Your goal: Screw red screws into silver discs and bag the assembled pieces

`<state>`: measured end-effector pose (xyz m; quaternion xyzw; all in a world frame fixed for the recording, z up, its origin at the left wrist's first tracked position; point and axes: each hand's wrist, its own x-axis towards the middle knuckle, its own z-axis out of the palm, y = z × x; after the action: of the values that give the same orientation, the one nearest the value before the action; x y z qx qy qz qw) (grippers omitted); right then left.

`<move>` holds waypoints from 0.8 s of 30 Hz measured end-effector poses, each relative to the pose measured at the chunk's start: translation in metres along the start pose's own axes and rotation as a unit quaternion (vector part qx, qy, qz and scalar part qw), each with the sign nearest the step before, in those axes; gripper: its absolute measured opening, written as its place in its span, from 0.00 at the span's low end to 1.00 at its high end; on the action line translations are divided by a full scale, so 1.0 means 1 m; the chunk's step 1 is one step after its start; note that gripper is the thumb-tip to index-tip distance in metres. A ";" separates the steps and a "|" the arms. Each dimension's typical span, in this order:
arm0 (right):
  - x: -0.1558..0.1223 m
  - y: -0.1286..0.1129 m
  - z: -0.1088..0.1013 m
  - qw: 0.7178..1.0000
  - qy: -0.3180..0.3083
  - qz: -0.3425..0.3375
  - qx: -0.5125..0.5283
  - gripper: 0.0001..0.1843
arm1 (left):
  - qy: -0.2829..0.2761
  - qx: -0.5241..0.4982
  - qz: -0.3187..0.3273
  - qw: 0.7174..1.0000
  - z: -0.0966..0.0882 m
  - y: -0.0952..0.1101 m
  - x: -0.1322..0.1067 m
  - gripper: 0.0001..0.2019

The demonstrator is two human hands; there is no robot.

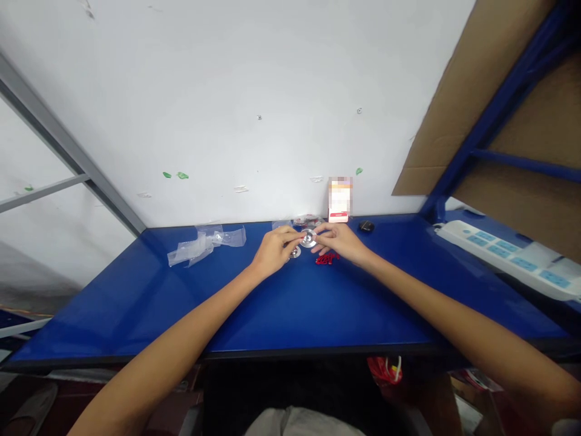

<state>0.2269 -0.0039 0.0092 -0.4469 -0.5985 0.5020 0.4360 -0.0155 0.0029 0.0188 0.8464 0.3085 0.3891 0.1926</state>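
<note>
My left hand (271, 249) and my right hand (341, 242) meet over the back middle of the blue table. Between them they pinch a shiny round metal disc (308, 238) with a raised centre, one hand at each side of its rim. A second, similar metal disc (295, 252) shows just below, close to my left fingers; whether they touch it I cannot tell. Beneath my right fingers lies a small bundle of red cord (327, 259) on the tabletop.
Crumpled clear plastic wrap (206, 244) lies to the left on the blue table (290, 315). A lit phone (340, 200) leans against the wall, with a small black object (366, 226) to its right. Clear packaging (307, 220) sits behind my hands. A white power strip (508, 257) is at right.
</note>
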 end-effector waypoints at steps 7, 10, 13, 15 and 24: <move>-0.002 0.004 0.009 1.000 -0.002 -0.011 0.001 0.25 | 0.022 0.043 -0.006 0.999 0.002 -0.005 -0.002 0.09; -0.002 0.005 0.010 1.000 -0.002 -0.014 0.002 0.25 | 0.018 0.076 0.016 0.997 0.003 -0.006 -0.003 0.07; -0.003 0.004 0.010 1.000 -0.004 -0.015 0.004 0.24 | 0.018 0.087 0.026 0.996 0.004 -0.005 -0.003 0.07; -0.003 0.004 0.011 1.000 -0.005 -0.016 0.003 0.24 | 0.023 0.091 0.030 0.995 0.006 -0.005 -0.004 0.07; -0.003 0.008 0.013 1.000 -0.010 -0.022 -0.004 0.23 | 0.020 0.085 0.023 0.996 0.006 -0.012 -0.005 0.08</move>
<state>0.2160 -0.0088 -0.0008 -0.4305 -0.6144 0.4942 0.4391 -0.0175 0.0077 0.0055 0.8587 0.3245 0.3825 0.1053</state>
